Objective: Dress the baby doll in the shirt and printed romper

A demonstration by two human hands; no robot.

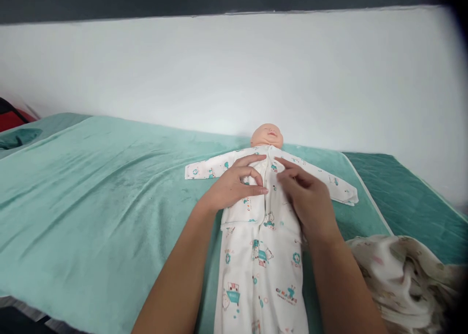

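Forearms (175, 280) lead to both hands at the jacket (243, 207) of a doll (268, 138)

Head view. Both forearms enter from the lower edge, nearest the camera, one on each side of white printed trousers (261, 280) that run out of frame at the bottom. The doll lies on its back on a mint-green blanket (102, 187), its head close to a white wall (204, 75). It wears the long-sleeved white jacket, printed with small teal figures; both sleeves extend outward on the blanket. The jacket's hem overlaps the top of the trousers.

Left hand (239, 182): on the left half of the jacket's chest. Thumb and index finger stand apart in a curve, their tips near the front opening, the index finger close below the neckline; the middle finger is bent between them.

Right hand (309, 190): over the opposite half of the chest, index finger reaching toward the upper front edge, thumb bent beneath. Whether these digits pinch fabric cannot be determined; nor can it be told whether the front is fastened.

Surroundings: a crumpled patterned cloth (402, 280) lies at lower right, beside the right forearm. Darker green quilted fabric (387, 183) shows past the blanket's right edge. A red and black object (16, 117), partly cut off, is at the far left.
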